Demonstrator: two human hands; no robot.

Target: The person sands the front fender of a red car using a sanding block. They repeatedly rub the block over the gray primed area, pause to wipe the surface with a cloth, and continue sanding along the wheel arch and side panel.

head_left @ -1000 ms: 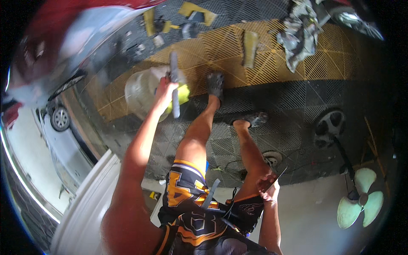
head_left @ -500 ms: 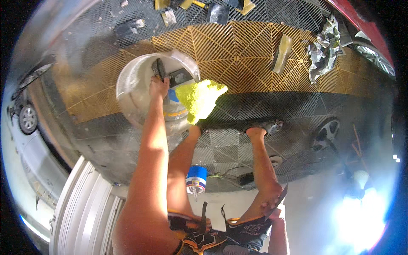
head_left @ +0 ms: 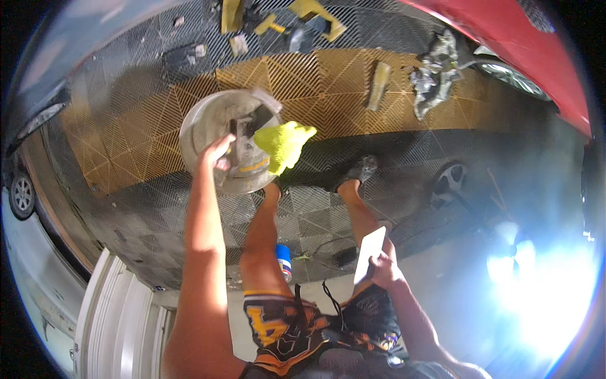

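My left hand [head_left: 218, 151] is over the near left part of a pale round bucket [head_left: 189, 129], fingers apart and nothing gripped. Just beyond its fingertips, in the bucket, is a dark elongated object [head_left: 235, 129]; a dark rectangular piece [head_left: 260, 118] lies farther right there. A fuzzy yellow-green cloth [head_left: 283, 145] drapes over the bucket's right rim. Down by my right thigh, my right hand [head_left: 384, 271] grips a thin, flat rectangular piece [head_left: 370, 251], bright white in the light. Its exact kind is unclear.
Beside my left leg stands a blue and white can [head_left: 284, 262]. Crumpled masking material [head_left: 437, 74] and a yellowish strip [head_left: 379, 85] lie on the grid floor. A red car [head_left: 505, 38] is at the far right, a white door [head_left: 110, 309] at near left, a glaring lamp [head_left: 536, 278] to the right.
My left hand has let go of the dark elongated object in the bucket and drawn back toward me. My right hand has swung forward, turning the flat piece so its white face shows.
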